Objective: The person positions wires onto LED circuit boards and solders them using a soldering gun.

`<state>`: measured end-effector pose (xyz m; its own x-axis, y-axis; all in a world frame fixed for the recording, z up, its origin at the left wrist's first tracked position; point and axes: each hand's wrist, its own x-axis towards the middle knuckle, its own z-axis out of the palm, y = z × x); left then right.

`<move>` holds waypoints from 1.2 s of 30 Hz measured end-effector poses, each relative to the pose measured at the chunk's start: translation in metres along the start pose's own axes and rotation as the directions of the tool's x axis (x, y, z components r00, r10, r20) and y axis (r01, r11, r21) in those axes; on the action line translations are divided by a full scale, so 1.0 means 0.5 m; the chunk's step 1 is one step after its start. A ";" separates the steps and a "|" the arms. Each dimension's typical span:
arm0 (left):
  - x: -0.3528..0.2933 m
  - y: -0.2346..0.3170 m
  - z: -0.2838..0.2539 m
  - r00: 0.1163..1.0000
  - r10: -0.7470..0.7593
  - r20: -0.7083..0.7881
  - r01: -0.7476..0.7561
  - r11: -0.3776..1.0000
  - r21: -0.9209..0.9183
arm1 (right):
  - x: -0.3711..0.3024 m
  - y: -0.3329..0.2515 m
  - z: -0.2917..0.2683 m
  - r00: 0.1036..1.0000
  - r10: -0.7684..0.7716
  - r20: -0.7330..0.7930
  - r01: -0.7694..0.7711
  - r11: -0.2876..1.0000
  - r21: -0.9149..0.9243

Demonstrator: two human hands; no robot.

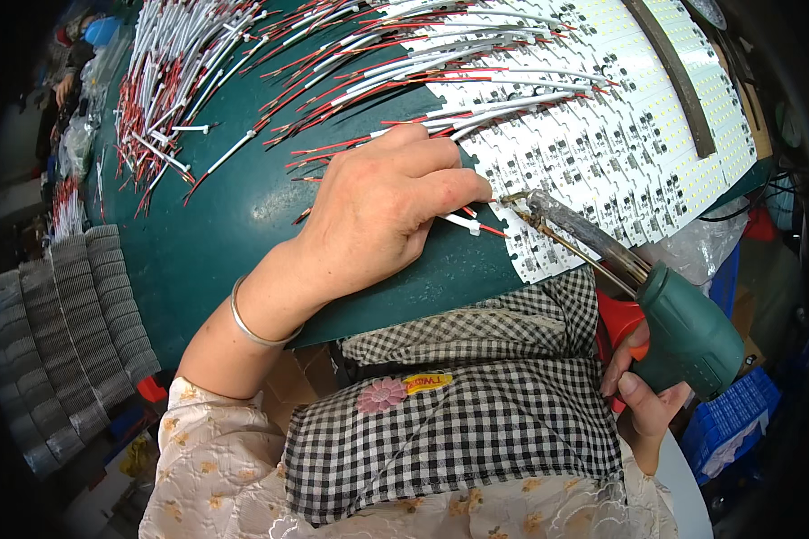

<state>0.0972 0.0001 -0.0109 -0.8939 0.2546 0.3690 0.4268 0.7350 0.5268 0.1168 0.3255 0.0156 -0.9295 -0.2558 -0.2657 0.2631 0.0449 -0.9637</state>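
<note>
1. The tabletop [175,269] spans the frame's middle and upper part.
2. A wire pile [175,72] lies on it, upper left.
3. Circuit boards [593,148] lie on its upper right, with a bar [679,76] across them.
4. Loose wires [503,70] reach from the boards leftward over the tabletop, upper centre.
5. The left hand [377,202] is at centre, just left of the boards' lower end.
6. The soldering gun [692,323] is right of centre, its handle in the right hand [652,404], lower right.
7. Beyond the tabletop's left edge are stacked strips [63,332].
</note>
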 end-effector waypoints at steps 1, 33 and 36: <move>0.000 0.000 0.000 1.000 -0.003 0.000 0.003 1.000 -0.008 | 0.000 -0.001 0.001 1.000 0.001 0.000 -0.001 1.000 0.000; 0.000 0.013 -0.004 1.000 -0.004 0.009 0.004 0.997 0.077 | -0.007 -0.006 -0.030 0.984 0.129 0.122 -0.131 0.991 0.013; 0.002 0.015 0.001 1.000 0.005 0.026 -0.008 0.994 0.109 | 0.005 -0.006 0.010 0.998 0.058 -0.009 -0.059 0.998 -0.037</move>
<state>0.0995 0.0059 -0.0069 -0.8949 0.2745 0.3518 0.4164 0.7971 0.4374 0.1150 0.3199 0.0181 -0.9150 -0.2437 -0.3215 0.3073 0.0954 -0.9468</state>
